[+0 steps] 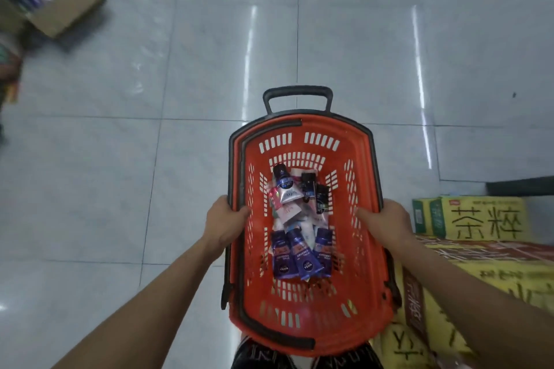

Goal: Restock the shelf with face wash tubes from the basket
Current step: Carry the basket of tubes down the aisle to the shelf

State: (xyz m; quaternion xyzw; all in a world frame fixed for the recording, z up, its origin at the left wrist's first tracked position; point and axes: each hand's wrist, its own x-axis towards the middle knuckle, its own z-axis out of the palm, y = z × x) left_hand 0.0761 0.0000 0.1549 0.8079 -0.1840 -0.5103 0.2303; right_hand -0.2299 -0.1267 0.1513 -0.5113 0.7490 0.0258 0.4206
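Grey tiled floor (150, 129) under you. Your left hand (227, 220) clamped on orange basket (368, 293) rim at 9 o'clock, right hand (386, 223) clamped at 3; face wash tubes (302, 255) inside.

Glossy pale tiled floor (120, 159), light streaks reflected; open cardboard box (60, 0) far-left corner; yellow cartons (479, 249) along right edge.

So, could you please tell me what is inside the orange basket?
The orange basket holds a loose pile of tubes: three dark blue tubes nearest, black and pink ones farther. Whatever lies beneath the pile is covered.
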